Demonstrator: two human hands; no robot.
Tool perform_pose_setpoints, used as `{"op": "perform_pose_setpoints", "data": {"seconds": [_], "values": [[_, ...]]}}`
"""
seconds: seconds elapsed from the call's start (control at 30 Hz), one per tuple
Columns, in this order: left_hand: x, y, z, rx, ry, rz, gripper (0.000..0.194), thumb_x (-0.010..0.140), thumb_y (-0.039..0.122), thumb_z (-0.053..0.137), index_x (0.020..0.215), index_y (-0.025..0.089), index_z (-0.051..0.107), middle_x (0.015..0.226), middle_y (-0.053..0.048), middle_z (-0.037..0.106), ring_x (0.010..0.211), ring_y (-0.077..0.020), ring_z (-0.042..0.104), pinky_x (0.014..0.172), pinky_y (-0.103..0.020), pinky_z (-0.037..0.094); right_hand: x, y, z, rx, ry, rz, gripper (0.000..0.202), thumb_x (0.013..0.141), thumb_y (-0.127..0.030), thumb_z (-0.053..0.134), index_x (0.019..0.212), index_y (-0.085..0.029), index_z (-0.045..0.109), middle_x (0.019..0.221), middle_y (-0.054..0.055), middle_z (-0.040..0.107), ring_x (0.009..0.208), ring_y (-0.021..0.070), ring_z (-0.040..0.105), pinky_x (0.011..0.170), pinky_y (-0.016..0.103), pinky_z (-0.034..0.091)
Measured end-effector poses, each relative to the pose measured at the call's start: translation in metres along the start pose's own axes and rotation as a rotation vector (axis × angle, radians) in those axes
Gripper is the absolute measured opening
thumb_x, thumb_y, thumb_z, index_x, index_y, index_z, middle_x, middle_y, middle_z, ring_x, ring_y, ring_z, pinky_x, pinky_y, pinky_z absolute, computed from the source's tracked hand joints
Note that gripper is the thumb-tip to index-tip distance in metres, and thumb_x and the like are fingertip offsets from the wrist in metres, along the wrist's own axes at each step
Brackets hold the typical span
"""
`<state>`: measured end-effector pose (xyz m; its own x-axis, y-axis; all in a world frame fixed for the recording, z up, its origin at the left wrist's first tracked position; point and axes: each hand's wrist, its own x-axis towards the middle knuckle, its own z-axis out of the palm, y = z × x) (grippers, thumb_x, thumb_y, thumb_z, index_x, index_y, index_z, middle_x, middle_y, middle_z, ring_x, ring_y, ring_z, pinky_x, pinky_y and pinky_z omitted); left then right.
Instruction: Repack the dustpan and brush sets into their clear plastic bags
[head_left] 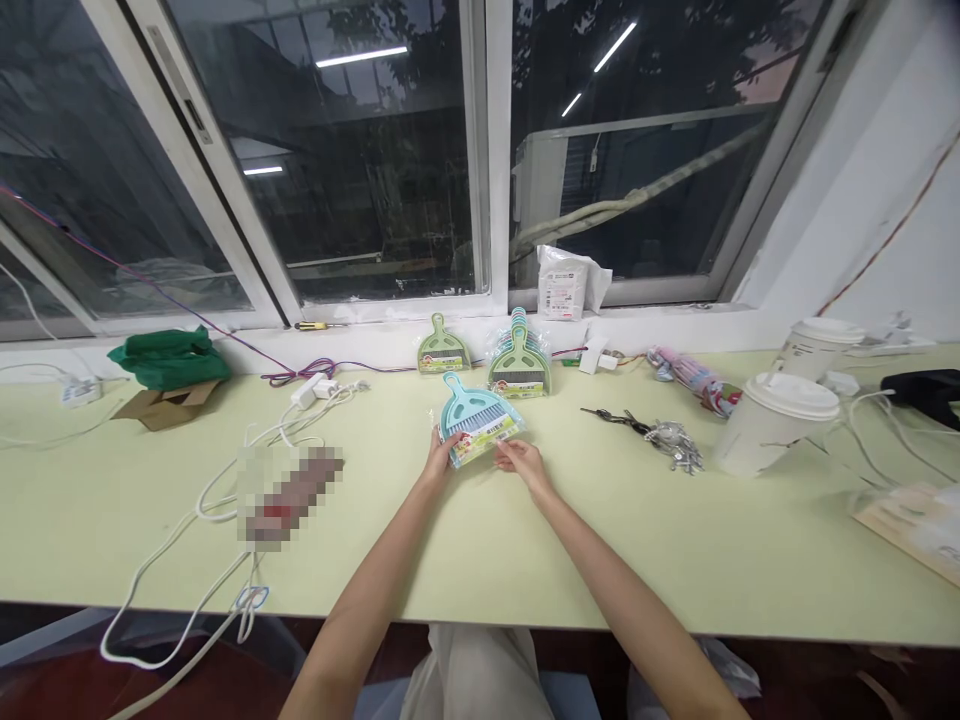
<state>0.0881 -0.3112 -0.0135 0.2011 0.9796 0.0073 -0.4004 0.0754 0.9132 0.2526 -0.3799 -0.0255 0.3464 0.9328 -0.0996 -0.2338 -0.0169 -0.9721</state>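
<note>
Between my hands is a blue dustpan and brush set (477, 418) in clear wrapping, with a printed label along its lower edge. My left hand (441, 455) grips its left side, the thumb lying over the label. At the lower right edge, my right hand (523, 464) pinches the wrapping with bent fingers. Beyond it, a green packaged dustpan set (442, 350) leans against the wall under the window. To its right stands a row of similar dustpan sets (519, 368), one behind another, with a green one in front.
White cables (206, 500) and a blurred-out patch (294, 497) lie on the left of the table. A green cloth bag (169, 358) sits on a cardboard box (166, 402). On the right are keys (671, 443), a folded umbrella (694, 380) and lidded paper cups (776, 425).
</note>
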Motion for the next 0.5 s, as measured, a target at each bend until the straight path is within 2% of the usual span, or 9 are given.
{"op": "perform_pose_setpoints", "data": {"seconds": [0.07,0.1,0.13,0.2,0.27,0.3,0.4,0.5], "values": [[0.000,-0.002,0.000,0.009,-0.014,0.013,0.066,0.059,0.035,0.082,0.115,0.024,0.050,0.113,-0.008,0.063,0.108,-0.0284,0.061,0.090,-0.039,0.050,-0.005,-0.004,0.000,-0.124,0.039,-0.025,0.035,0.069,-0.048,0.074,0.069,-0.018,0.058,0.058,0.003,0.066,0.051,0.0168,0.065,0.047,0.026,0.053],[0.000,-0.003,0.000,0.011,-0.012,0.015,0.067,0.059,0.035,0.082,0.116,0.024,0.049,0.114,-0.008,0.063,0.108,-0.0284,0.061,0.091,-0.040,0.050,-0.008,-0.007,0.000,-0.222,0.070,-0.108,0.033,0.074,-0.049,0.069,0.071,-0.018,0.058,0.060,0.003,0.066,0.052,0.0175,0.065,0.049,0.028,0.053],[0.000,-0.004,0.000,0.014,-0.011,0.015,0.068,0.059,0.035,0.082,0.117,0.025,0.048,0.115,-0.008,0.063,0.109,-0.0282,0.061,0.091,-0.040,0.049,-0.012,-0.011,0.000,-0.326,0.097,-0.242,0.031,0.079,-0.049,0.063,0.076,-0.018,0.060,0.067,0.005,0.067,0.059,0.0188,0.066,0.053,0.030,0.055],[0.000,-0.006,-0.001,0.022,-0.015,0.025,0.066,0.059,0.033,0.082,0.116,0.026,0.049,0.114,-0.007,0.063,0.109,-0.0273,0.060,0.092,-0.041,0.049,-0.021,-0.018,0.000,-0.524,0.100,-0.591,0.029,0.088,-0.045,0.052,0.092,-0.019,0.063,0.095,0.010,0.069,0.085,0.0225,0.068,0.073,0.036,0.056],[0.001,-0.008,-0.001,0.030,-0.031,0.052,0.062,0.061,0.032,0.082,0.114,0.026,0.050,0.115,-0.006,0.063,0.111,-0.0264,0.059,0.094,-0.042,0.047,-0.027,-0.023,0.000,-0.708,0.006,-0.863,0.028,0.093,-0.039,0.045,0.104,-0.020,0.062,0.116,0.012,0.064,0.108,0.0243,0.060,0.091,0.040,0.049],[0.001,-0.008,-0.002,0.032,-0.037,0.064,0.060,0.061,0.032,0.081,0.113,0.026,0.051,0.114,-0.006,0.063,0.112,-0.0262,0.059,0.095,-0.042,0.047,-0.028,-0.024,0.000,-0.805,-0.064,-0.926,0.028,0.095,-0.037,0.042,0.103,-0.021,0.063,0.115,0.012,0.064,0.111,0.0243,0.058,0.095,0.041,0.046],[0.001,-0.007,-0.002,0.024,-0.025,0.087,0.058,0.062,0.031,0.081,0.111,0.026,0.052,0.114,-0.006,0.063,0.113,-0.0261,0.058,0.097,-0.043,0.046,-0.028,-0.019,0.000,-1.051,-0.198,-0.890,0.035,0.098,-0.033,0.037,0.082,-0.020,0.065,0.085,0.009,0.069,0.088,0.0223,0.064,0.089,0.040,0.045],[0.001,-0.004,-0.003,0.007,0.015,0.085,0.059,0.061,0.031,0.082,0.112,0.026,0.052,0.114,-0.006,0.063,0.112,-0.0274,0.059,0.097,-0.044,0.046,-0.020,-0.008,-0.002,-1.039,-0.161,-0.720,0.037,0.097,-0.037,0.038,0.076,-0.021,0.064,0.074,0.007,0.068,0.072,0.0197,0.063,0.078,0.035,0.048]]}}
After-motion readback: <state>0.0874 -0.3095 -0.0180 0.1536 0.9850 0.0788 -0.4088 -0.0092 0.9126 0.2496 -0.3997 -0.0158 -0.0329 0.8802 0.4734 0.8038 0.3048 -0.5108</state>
